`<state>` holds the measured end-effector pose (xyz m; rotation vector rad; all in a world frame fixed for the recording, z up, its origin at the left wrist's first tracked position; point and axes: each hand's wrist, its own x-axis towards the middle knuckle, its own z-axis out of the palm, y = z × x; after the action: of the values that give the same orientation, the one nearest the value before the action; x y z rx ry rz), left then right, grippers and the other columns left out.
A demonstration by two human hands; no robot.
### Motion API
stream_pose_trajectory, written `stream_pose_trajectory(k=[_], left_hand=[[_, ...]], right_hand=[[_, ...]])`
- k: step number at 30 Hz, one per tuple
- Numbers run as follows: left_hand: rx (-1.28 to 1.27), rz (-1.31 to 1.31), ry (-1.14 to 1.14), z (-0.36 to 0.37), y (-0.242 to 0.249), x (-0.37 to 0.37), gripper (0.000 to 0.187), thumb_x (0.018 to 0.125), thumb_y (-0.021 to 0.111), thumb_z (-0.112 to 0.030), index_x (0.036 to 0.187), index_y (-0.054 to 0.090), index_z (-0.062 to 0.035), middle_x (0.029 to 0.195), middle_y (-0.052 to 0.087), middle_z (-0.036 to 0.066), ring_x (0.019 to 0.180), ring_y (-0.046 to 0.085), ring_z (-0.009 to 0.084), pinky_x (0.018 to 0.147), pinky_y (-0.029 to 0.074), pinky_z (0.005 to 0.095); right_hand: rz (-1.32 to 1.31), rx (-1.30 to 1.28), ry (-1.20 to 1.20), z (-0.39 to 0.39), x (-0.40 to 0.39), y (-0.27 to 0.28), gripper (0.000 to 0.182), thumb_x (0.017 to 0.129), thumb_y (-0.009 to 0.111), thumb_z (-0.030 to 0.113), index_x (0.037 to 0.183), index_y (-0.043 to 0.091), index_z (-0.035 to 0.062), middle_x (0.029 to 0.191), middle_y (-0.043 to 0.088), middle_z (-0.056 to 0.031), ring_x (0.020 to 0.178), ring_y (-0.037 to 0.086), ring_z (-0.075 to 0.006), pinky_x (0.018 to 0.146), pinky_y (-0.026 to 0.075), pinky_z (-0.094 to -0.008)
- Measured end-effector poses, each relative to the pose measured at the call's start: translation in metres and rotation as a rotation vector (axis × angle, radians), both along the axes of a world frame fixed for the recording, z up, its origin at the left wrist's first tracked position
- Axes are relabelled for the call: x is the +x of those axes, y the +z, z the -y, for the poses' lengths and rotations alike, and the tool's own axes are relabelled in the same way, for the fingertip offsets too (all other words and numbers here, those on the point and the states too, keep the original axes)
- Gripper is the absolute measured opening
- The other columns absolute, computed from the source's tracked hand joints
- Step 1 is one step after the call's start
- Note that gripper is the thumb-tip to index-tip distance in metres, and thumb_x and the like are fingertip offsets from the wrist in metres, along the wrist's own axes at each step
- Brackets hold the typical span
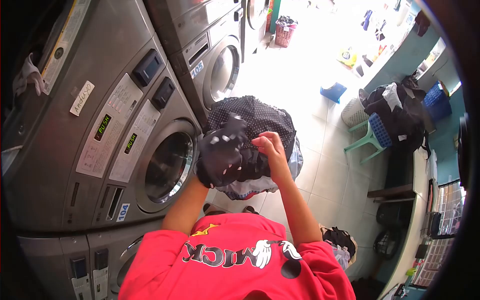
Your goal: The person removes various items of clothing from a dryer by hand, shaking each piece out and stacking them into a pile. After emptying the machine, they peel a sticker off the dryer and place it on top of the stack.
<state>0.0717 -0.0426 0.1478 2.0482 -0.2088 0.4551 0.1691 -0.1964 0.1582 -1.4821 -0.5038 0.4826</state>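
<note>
A dark cloth garment with white spots hangs over my left hand, which is hidden inside or beneath it; only the wrist shows. The cloth is lifted on that hand, and its fingers are out of sight. My right hand is just to the right of the garment, fingers slightly bent and apart, with nothing visible in them. Under both hands is a heap of laundry, topped by a black polka-dot cloth. Pale and bluish cloth shows at the heap's lower edge.
A front-loading machine marked 104 stands close on my left, its round door shut. Machine 105 is beyond it. To the right are a green stool, a white basket and piled dark clothes. A red basket stands far ahead.
</note>
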Motion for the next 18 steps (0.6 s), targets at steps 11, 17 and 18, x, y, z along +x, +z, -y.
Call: stream_pose_trajectory(k=[11, 17, 18], left_hand=[[0.600, -0.226, 0.170, -0.056, -0.137, -0.007, 0.039, 0.075, 0.055, -0.024, 0.111, 0.051, -0.0087, 0.104, 0.056, 0.013, 0.095, 0.053, 0.0293, 0.087, 0.038, 0.0387], [-1.029, -0.298, 0.326, -0.069, -0.074, -0.088, 0.033, 0.079, 0.047, -0.024, 0.109, 0.052, -0.0090, 0.099, 0.059, 0.008, 0.091, 0.057, 0.0257, 0.081, 0.043, 0.0384], [-1.124, -0.508, 0.348, -0.078, -0.074, -0.101, 0.033, 0.080, 0.046, -0.024, 0.109, 0.052, -0.0086, 0.099, 0.059, 0.008, 0.091, 0.057, 0.0246, 0.080, 0.044, 0.0379]], right_hand=[[-0.588, 0.407, 0.094, 0.002, 0.018, -0.027, 0.023, 0.080, 0.056, 0.018, 0.099, 0.052, 0.0054, 0.091, 0.058, -0.0052, 0.085, 0.057, -0.0160, 0.075, 0.045, -0.0280], [-0.479, 0.152, -0.037, 0.021, 0.083, 0.003, 0.040, 0.083, 0.051, 0.021, 0.115, 0.043, -0.0020, 0.098, 0.057, -0.0107, 0.088, 0.056, -0.0189, 0.076, 0.046, -0.0305], [-0.476, 0.148, -0.040, 0.019, 0.084, 0.011, 0.040, 0.083, 0.051, 0.021, 0.115, 0.043, -0.0020, 0.098, 0.057, -0.0107, 0.088, 0.056, -0.0189, 0.076, 0.046, -0.0305]])
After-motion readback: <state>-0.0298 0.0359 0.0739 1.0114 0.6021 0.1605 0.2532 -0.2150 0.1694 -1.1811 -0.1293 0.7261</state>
